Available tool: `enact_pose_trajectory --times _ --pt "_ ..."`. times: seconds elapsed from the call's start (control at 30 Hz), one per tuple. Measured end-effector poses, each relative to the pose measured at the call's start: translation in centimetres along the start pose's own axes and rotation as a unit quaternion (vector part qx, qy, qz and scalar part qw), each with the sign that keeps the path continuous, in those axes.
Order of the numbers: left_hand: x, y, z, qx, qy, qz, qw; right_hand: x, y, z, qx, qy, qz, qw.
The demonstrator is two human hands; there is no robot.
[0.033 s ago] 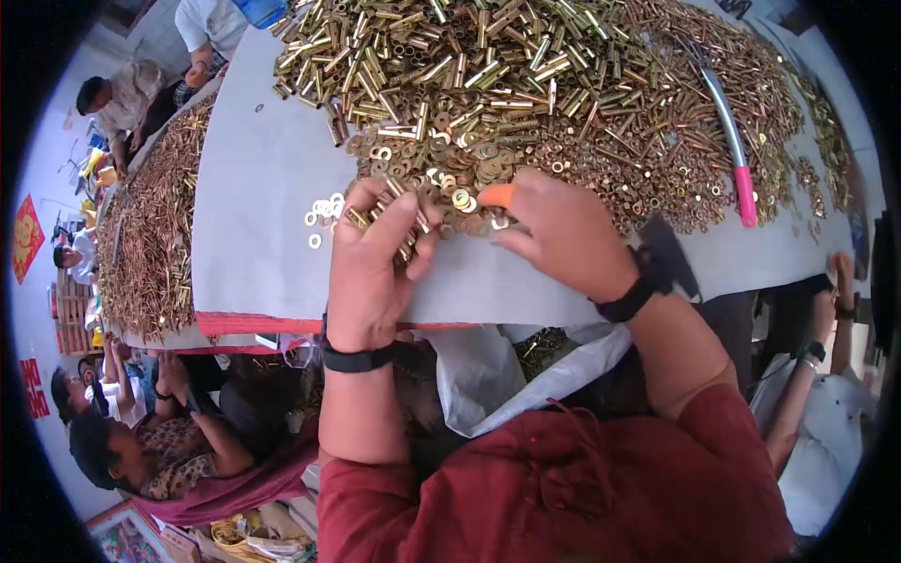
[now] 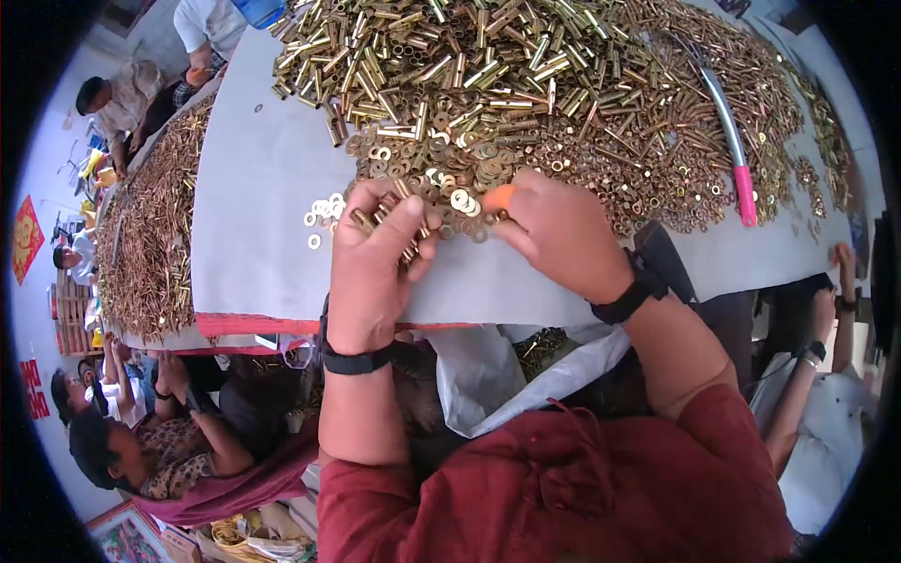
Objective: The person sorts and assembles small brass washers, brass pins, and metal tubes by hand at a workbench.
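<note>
My left hand [image 2: 366, 267] is closed around several brass-coloured metal sleeves [image 2: 404, 190], their ends sticking out between thumb and fingers. To its right, my right hand [image 2: 568, 230] has thumb and forefinger pinched together, an orange cover [image 2: 498, 198] on one fingertip. Something small and brownish shows at the pinch, too small to name. Just beyond both hands lies a heap of flat washers [image 2: 493, 167]. A few bright washers [image 2: 324, 208] are scattered left of my left hand. Small nuts [image 2: 648, 183] spread out beyond my right hand.
A big pile of metal sleeves [image 2: 441, 70] covers the table's far part. A curved metal tool with a pink handle [image 2: 745, 195] lies at the right. Below the table edge hangs a whitish sack [image 2: 479, 375]. Other people sit left and right; another heaped table [image 2: 155, 235] stands left.
My right thumb and forefinger have closed together near the washers, where they were a little apart. My left hand has barely shifted and keeps its sleeves.
</note>
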State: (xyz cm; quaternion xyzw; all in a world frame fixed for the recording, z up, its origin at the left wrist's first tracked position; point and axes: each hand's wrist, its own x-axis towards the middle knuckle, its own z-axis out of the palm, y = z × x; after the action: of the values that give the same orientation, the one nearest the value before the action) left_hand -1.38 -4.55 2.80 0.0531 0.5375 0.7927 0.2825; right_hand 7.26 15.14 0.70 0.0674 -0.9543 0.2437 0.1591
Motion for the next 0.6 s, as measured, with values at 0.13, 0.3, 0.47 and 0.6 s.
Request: enact_pose_trajectory --times 0.13,0.3,0.47,0.6 --pt "-0.3 -0.8 0.1 0.158 -0.001 -0.003 0.987 -0.3 1.0 0.4 -0.020 -0.002 0.054 0.998" --pt "-0.3 -1.2 -0.2 0.260 -0.009 0.003 0.966 0.1 1.5 -0.2 0.016 0.065 0.084 0.994" --pt "-0.3 -1.2 -0.3 0.262 0.000 -0.003 0.965 -0.1 0.4 -1.2 -0.005 -0.030 0.044 0.999" --pt "-0.2 -1.3 -0.4 0.270 0.003 0.012 0.963 -0.4 -1.6 -0.2 -0.023 -0.039 0.018 0.999"
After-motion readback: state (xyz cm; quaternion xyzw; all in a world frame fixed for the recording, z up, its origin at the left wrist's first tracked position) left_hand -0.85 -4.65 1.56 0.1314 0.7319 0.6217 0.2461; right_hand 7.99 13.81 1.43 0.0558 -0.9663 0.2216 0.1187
